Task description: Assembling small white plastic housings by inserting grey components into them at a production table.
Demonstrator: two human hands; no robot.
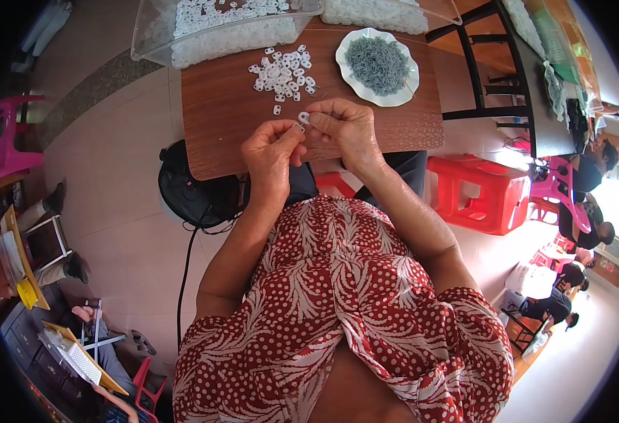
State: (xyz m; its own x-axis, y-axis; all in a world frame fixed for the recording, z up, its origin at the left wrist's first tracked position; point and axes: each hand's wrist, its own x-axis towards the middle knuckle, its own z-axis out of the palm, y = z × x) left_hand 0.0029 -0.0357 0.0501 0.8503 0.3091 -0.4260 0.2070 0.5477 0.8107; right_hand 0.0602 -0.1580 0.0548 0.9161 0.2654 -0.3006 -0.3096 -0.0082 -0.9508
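Note:
Both my hands meet above the near part of the brown wooden table, fingertips almost touching. Between the thumb and fingers of my right hand (352,134) is a small white two-hole plastic piece (304,118). My left hand (270,149) is closed in a pinch just beside it; a tiny pale bit shows at its fingertips, too small to name. Beyond the hands lies a loose pile of similar white two-hole pieces (281,74), with a single piece (277,110) apart on the near side. A scalloped white plate (345,77) heaped with small grey slender parts (378,65) sits to the right.
Clear plastic bins (225,35) full of white pieces stand along the table's (217,127) far edge. A black bag (195,187) with a cord is below left. Right of me are a red plastic stool (478,194) and a black-framed rack (493,70). Other people sit at both sides.

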